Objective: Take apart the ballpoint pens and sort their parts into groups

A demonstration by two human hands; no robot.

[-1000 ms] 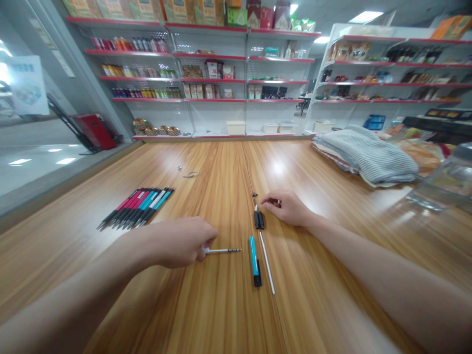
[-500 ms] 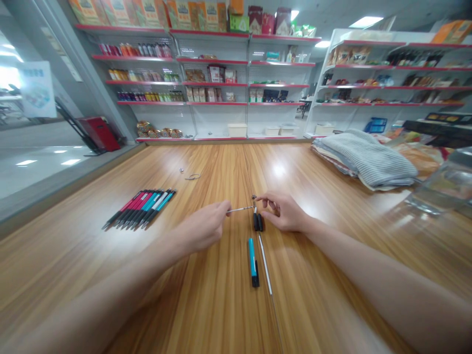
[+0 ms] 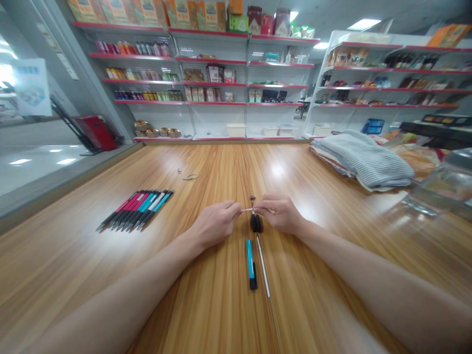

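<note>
Between my two hands spans a thin white pen refill (image 3: 247, 210), held roughly level above the table. My left hand (image 3: 217, 220) is closed around its left part. Thumb and fingers of my right hand (image 3: 278, 211) pinch at the other end; whatever small part they may cover is hidden. Just below lie two short black pen grips (image 3: 255, 223) side by side. Nearer to me are a blue pen barrel (image 3: 250, 260) with a black clip and another white refill (image 3: 263, 265). Small metal pieces (image 3: 252, 197) sit beyond the fingers.
A row of several assembled pens (image 3: 138, 209) lies at left. Farther back are a thin ring-like loop (image 3: 191, 177) and a small shiny piece (image 3: 179, 170). Folded cloths (image 3: 363, 157) and a clear container (image 3: 437, 184) occupy the right. Stocked shelves (image 3: 217, 103) stand behind the table.
My left hand has moved right along the refill, toward my right hand. My right fingers, loosely apart before, have closed on the refill's right end. The view has shifted slightly.
</note>
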